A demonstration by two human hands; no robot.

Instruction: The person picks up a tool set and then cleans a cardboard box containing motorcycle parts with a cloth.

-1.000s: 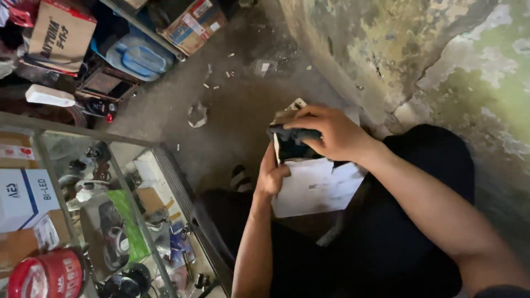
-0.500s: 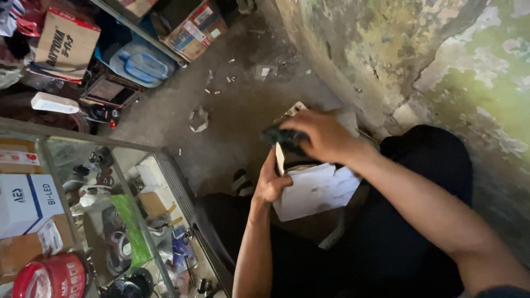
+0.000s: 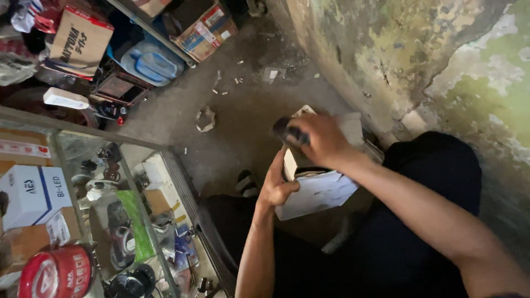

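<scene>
Two hands over dusty concrete floor (image 3: 232,116): left hand (image 3: 277,185) gripping white box (image 3: 317,190), right hand (image 3: 320,140) closed on dark object (image 3: 287,131). Beside peeling wall (image 3: 419,60), glass display case (image 3: 110,215).

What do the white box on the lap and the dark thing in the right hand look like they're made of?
White box: thin matt cardboard, judging by its folded flaps and brown inner face. Dark object in the right hand: probably plastic or metal; blurred, with a faint sheen. The left hand steadies the box.

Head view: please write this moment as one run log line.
left hand: steadies white box | right hand: holds dark object above box
</scene>
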